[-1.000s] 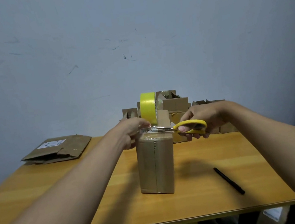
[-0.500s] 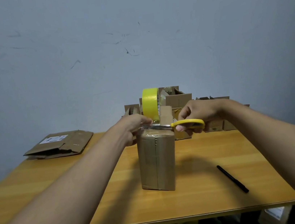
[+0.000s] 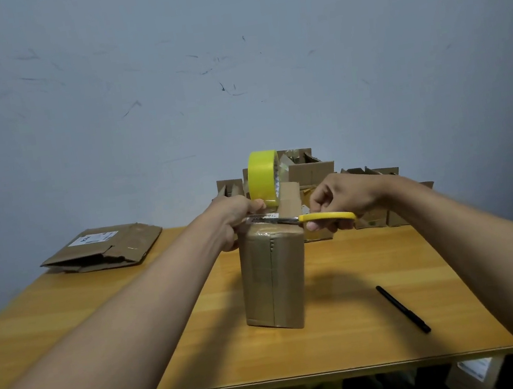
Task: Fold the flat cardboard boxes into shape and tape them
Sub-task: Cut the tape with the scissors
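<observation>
A folded cardboard box (image 3: 273, 277) stands upright in the middle of the wooden table (image 3: 367, 337), with clear tape down its front seam. My left hand (image 3: 235, 220) grips the yellow tape roll (image 3: 263, 178) at its lower edge, just above the box's top left. My right hand (image 3: 338, 199) holds yellow-handled scissors (image 3: 324, 216). Their blades lie level over the box top, pointing left toward the roll. The strip of tape between roll and box is too thin to make out clearly.
A flattened cardboard box (image 3: 104, 248) with a white label lies at the back left. Several folded boxes (image 3: 367, 198) are stacked along the wall behind the hands. A black pen (image 3: 403, 309) lies on the table at the right. The table's front edge is near me.
The scissors' yellow handles have closed from spread apart to flat together. Both hands and the roll stay over the box top; my view has shifted slightly.
</observation>
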